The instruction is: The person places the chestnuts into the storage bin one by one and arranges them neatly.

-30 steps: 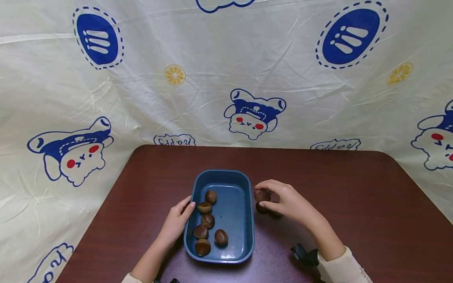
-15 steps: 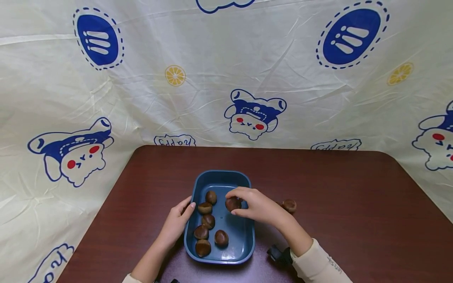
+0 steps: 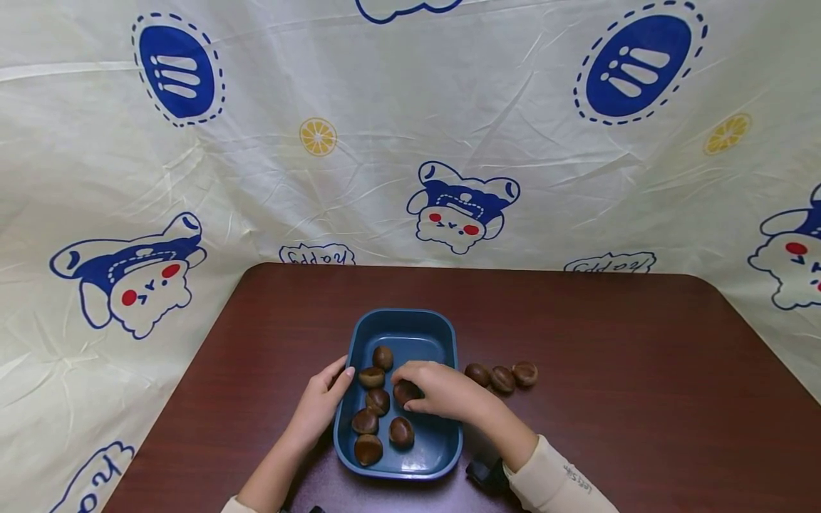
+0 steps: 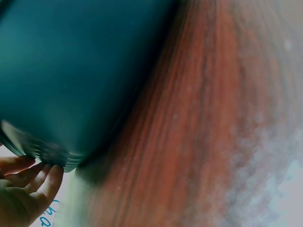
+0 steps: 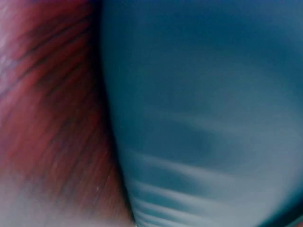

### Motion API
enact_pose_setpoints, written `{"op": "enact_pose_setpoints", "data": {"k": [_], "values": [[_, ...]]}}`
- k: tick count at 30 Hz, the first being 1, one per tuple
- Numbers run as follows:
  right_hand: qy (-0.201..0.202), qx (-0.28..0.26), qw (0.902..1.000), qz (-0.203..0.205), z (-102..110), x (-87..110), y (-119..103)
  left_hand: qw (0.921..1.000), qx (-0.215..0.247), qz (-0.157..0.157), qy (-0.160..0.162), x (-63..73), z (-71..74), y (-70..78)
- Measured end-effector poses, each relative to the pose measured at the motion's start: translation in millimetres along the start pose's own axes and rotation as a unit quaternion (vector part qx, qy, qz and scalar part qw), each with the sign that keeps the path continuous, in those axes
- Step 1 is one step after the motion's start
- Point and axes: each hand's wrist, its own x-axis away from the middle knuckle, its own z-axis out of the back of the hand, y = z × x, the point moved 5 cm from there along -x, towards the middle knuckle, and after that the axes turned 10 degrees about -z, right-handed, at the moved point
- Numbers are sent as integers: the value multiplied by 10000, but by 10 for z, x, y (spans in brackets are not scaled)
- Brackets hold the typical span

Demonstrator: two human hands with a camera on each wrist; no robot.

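Note:
A blue plastic tray (image 3: 430,449) stands on the table, with several brown chestnuts (image 3: 365,420) in a rough column along its left side. One more chestnut (image 3: 401,432) lies to the right of that column. My left hand (image 3: 323,392) grips the tray's left rim, thumb on top and fingers outside; in the left wrist view the fingertips (image 4: 54,175) meet the outer wall (image 4: 71,80). Inside the tray, my right hand (image 3: 449,392) pinches a chestnut (image 3: 406,392) beside the column, partly covered by the fingers. The right wrist view shows the tray wall (image 5: 199,94), not the hand.
Right of the tray, several chestnuts (image 3: 502,379) lie close together on the dark red-brown table (image 3: 616,370), near my right forearm. A dark wrist strap piece (image 3: 487,476) hangs by the right sleeve (image 3: 558,477). A printed white cloth (image 3: 359,192) rises behind the table.
My right hand has carried a chestnut from the group at the right over the rim and down into the tray, uncovering the chestnuts left there. The left hand has stayed on the rim.

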Motion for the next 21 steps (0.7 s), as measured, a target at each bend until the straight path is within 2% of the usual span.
{"op": "enact_pose_setpoints", "data": {"k": [14,21], "values": [[-434,779,9954,-338,-127,-67,-39,9999,10,-59,-93,-1,-5,0],[-482,922,9938,-396,-146,-68,-40,10000,-17,-22,-67,1,-4,-6]]}}
